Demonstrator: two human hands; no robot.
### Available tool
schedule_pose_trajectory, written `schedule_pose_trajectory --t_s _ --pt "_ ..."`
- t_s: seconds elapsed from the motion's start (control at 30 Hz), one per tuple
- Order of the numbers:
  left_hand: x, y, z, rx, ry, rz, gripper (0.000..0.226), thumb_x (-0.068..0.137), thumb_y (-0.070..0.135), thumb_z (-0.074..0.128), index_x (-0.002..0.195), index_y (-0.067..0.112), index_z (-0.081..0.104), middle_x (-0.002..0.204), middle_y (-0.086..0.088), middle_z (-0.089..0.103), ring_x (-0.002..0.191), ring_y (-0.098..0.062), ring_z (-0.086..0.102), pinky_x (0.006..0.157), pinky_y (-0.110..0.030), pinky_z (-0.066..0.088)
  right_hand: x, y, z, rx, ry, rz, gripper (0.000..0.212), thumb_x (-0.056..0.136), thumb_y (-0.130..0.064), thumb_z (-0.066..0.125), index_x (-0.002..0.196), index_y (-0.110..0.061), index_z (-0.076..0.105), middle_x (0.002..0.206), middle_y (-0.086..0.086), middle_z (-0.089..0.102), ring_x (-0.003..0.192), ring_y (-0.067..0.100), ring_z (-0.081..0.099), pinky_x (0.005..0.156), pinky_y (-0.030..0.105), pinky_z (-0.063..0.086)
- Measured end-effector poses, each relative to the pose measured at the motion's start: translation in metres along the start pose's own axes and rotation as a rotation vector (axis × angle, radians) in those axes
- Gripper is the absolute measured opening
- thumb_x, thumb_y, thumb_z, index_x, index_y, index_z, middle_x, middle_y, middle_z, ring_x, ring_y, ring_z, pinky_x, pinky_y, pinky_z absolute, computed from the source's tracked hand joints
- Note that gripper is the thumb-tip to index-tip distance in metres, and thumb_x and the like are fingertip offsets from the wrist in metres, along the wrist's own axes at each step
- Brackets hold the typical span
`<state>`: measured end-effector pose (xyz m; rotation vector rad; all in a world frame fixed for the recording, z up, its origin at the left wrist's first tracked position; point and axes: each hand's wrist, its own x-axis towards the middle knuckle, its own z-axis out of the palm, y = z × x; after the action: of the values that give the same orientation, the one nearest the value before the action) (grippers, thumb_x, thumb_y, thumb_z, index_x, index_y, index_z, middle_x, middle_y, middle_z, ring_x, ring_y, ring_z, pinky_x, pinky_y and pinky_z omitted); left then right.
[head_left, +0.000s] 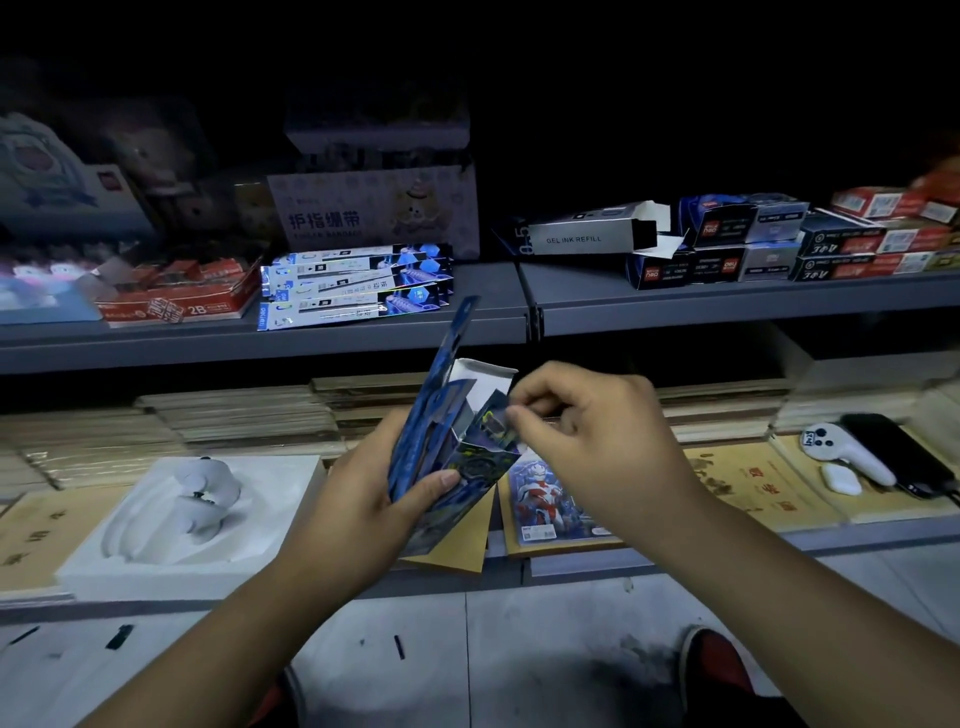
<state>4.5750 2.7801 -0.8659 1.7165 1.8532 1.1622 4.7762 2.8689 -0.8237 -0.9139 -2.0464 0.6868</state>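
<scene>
Left hand (358, 504) is gripping a blue carton (483, 457) from below and from the left. The thumb (441, 478) is pressing across the carton's front and the other fingers are wrapping round behind it. The same hand is also holding some flat blue packets (447, 364) against the carton's left side. They are sticking up past the carton's top, tilting right.

The carton is standing roughly upright between the two hands, in the air in front of the lower shelf (727, 540). Its top is open and the white flap (478, 379) is standing up at the back.

Right hand (592, 421) is coming in from the right at the carton's top edge. Its fingertips (519, 415) are curling in and pinching the small side flap at the carton's upper right corner. Right hand is sitting higher than left, and both are touching the carton.

Behind it, the upper shelf (488, 291) is carrying a stack of blue refill packs (353, 286), a red 2B box (176, 301), a finger bandage box (374, 208) and an opened gel ink refill box (587, 234).

The lower shelf is showing a white foam tray (130, 561) to the left of the hands. A hero picture card (550, 499) is lying just right of the carton, below the right hand. A white controller (841, 447) and a black phone (898, 452) are lying far right.
</scene>
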Motion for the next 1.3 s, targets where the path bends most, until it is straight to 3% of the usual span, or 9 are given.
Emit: schedule_pose_trajectory --t_s 0.23,0.33,0.47,0.57,0.63,0.83,1.1,1.2,1.3 --pt "-0.001 0.001 0.004 0.048 -0.012 0.044 0.045 0.091 0.033 0.071 0.127 0.049 0.048 0.11 0.025 0.068 0.103 0.003 0.064 0.086 -0.034 0.056 -0.001 0.0 0.007 -0.095 -0.157 0.069 0.007 0.095 -0.024 0.07 0.095 -0.022 0.077 0.08 -0.011 0.072 0.077 0.005 0.068 0.073 0.035 0.059" --pt "-0.001 -0.001 0.004 0.081 -0.018 0.057 0.044 0.091 0.032 0.071 0.127 0.046 0.05 0.108 0.024 0.068 0.102 0.002 0.063 0.085 -0.033 0.055 -0.002 -0.003 0.007 -0.131 -0.267 0.113 0.015 0.099 -0.025 0.062 0.1 -0.018 0.076 0.081 0.0 0.074 0.057 0.005 0.064 0.062 0.035 0.059" --pt "-0.002 -0.004 0.005 0.117 -0.04 0.084 0.045 0.092 0.032 0.07 0.127 0.049 0.048 0.109 0.025 0.064 0.104 0.002 0.06 0.082 -0.019 0.048 -0.003 -0.008 0.005 -0.122 -0.458 0.176 0.023 0.095 -0.015 0.049 0.097 -0.002 0.068 0.079 0.021 0.064 0.039 0.014 0.06 0.049 0.04 0.054" --pt "-0.002 -0.004 0.007 0.112 -0.054 0.098 0.044 0.092 0.03 0.07 0.125 0.048 0.049 0.109 0.025 0.064 0.103 0.002 0.06 0.079 -0.009 0.044 -0.005 -0.011 0.005 -0.138 -0.55 0.189 0.018 0.093 -0.016 0.047 0.078 -0.01 0.053 0.066 0.013 0.049 0.04 0.026 0.065 0.044 0.035 0.048" --pt "-0.002 -0.004 0.008 0.115 -0.067 0.115 0.042 0.092 0.029 0.07 0.126 0.045 0.05 0.109 0.025 0.063 0.104 0.002 0.06 0.081 -0.008 0.043 -0.005 -0.011 0.007 -0.154 -0.589 0.191 0.011 0.093 -0.018 0.047 0.088 -0.021 0.057 0.073 0.009 0.062 0.04 0.023 0.065 0.047 0.035 0.053" --pt "-0.002 -0.003 0.007 0.092 -0.067 0.121 0.042 0.092 0.027 0.07 0.124 0.047 0.049 0.108 0.027 0.062 0.103 0.001 0.06 0.08 -0.008 0.043 -0.008 -0.014 0.008 -0.098 -0.571 0.17 0.02 0.093 -0.023 0.049 0.095 -0.04 0.058 0.094 0.002 0.071 0.044 0.024 0.067 0.043 0.031 0.054" --pt "-0.002 -0.003 0.009 0.096 -0.058 0.134 0.045 0.092 0.027 0.07 0.129 0.042 0.05 0.108 0.028 0.061 0.104 0.003 0.059 0.081 -0.005 0.04 -0.01 -0.018 0.009 -0.233 -0.463 0.093 0.018 0.097 -0.025 0.052 0.088 -0.04 0.058 0.078 0.002 0.065 0.041 0.016 0.066 0.039 0.021 0.045" --pt "-0.002 -0.003 0.008 0.08 -0.046 0.134 0.045 0.092 0.026 0.07 0.129 0.041 0.051 0.106 0.028 0.062 0.104 0.002 0.06 0.08 -0.005 0.041 -0.011 -0.017 0.013 -0.204 -0.472 0.102 0.006 0.097 -0.029 0.054 0.096 -0.034 0.058 0.087 0.0 0.063 0.04 0.018 0.066 0.042 0.029 0.052" --pt "-0.004 -0.003 0.008 0.106 -0.061 0.149 0.047 0.092 0.027 0.07 0.132 0.042 0.049 0.11 0.029 0.06 0.107 0.004 0.058 0.082 -0.005 0.041 -0.01 -0.017 0.013 -0.163 -0.534 0.138 0.018 0.097 -0.036 0.055 0.113 -0.027 0.059 0.099 0.004 0.065 0.042 0.019 0.068 0.049 0.044 0.06"
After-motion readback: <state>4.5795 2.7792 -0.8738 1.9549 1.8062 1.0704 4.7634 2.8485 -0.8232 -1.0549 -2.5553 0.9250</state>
